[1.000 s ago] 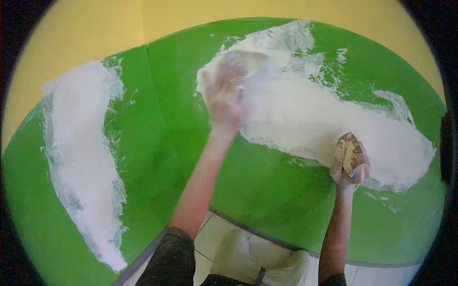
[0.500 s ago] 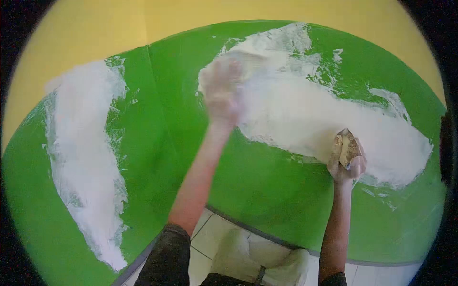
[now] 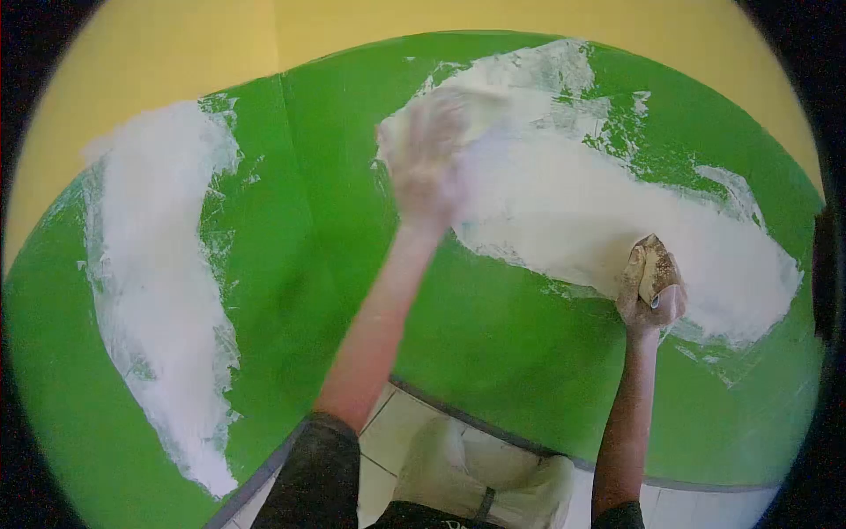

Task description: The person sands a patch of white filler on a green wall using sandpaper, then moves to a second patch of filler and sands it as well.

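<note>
A wide patch of white filler (image 3: pixel 564 185) covers part of the green wall (image 3: pixel 493 335). Over its upper left end is my left hand (image 3: pixel 430 163), smeared by motion, its palm side toward the patch. A pale, flat blurred shape (image 3: pixel 485 104) shows just beyond those fingers; I cannot tell whether the hand grips it. Lower down on the right, my right hand (image 3: pixel 650 295) is closed around a crumpled beige-and-brown piece (image 3: pixel 655 271), its pointed end upward. A thin white loop hangs by that hand. The right hand overlaps the lower edge of the white patch.
Another long white patch (image 3: pixel 163 291) runs down the green area at the left. Yellow wall (image 3: pixel 370 26) borders the green above. A dark baseboard strip (image 3: pixel 458 413) meets the tiled floor (image 3: pixel 381 441), near my pale, dusty trousers (image 3: pixel 520 480).
The view has shifted slightly, so the patches sit a little to the right. My left hand is still blurred over the upper left end; my right hand keeps its hold on the crumpled piece.
</note>
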